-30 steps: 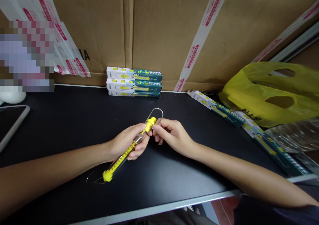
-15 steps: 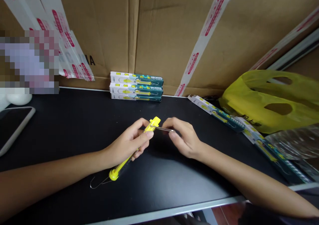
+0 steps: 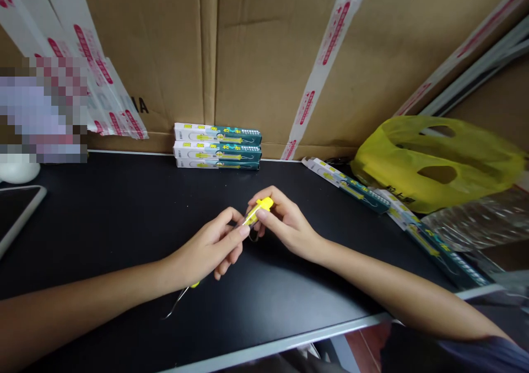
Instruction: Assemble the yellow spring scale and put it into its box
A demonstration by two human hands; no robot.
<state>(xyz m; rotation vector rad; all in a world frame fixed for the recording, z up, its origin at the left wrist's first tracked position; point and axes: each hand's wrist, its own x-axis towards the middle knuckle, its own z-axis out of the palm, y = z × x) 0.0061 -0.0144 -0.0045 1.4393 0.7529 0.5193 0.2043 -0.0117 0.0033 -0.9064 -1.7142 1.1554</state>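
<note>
A yellow spring scale [image 3: 252, 214] is held between both hands above the black table, tilted with its top toward the upper right. My left hand [image 3: 221, 243] wraps round its body and hides most of it. My right hand [image 3: 285, 219] pinches its yellow top end between thumb and fingers. A metal loop partly shows beneath the right fingers. At the lower left, a thin metal hook [image 3: 177, 304] sticks out below the left hand.
Printed boxes [image 3: 217, 151] are stacked at the back against a cardboard carton [image 3: 264, 59]. Two more boxes [image 3: 347, 184] lie at the right by a yellow bag [image 3: 446, 188] and clear plastic [image 3: 467, 227]. A phone [image 3: 20, 210] lies at the left.
My right hand has moved left onto the scale's yellow top. The metal loop that stuck out to the right is now mostly hidden under the fingers. The view has shifted slightly.
</note>
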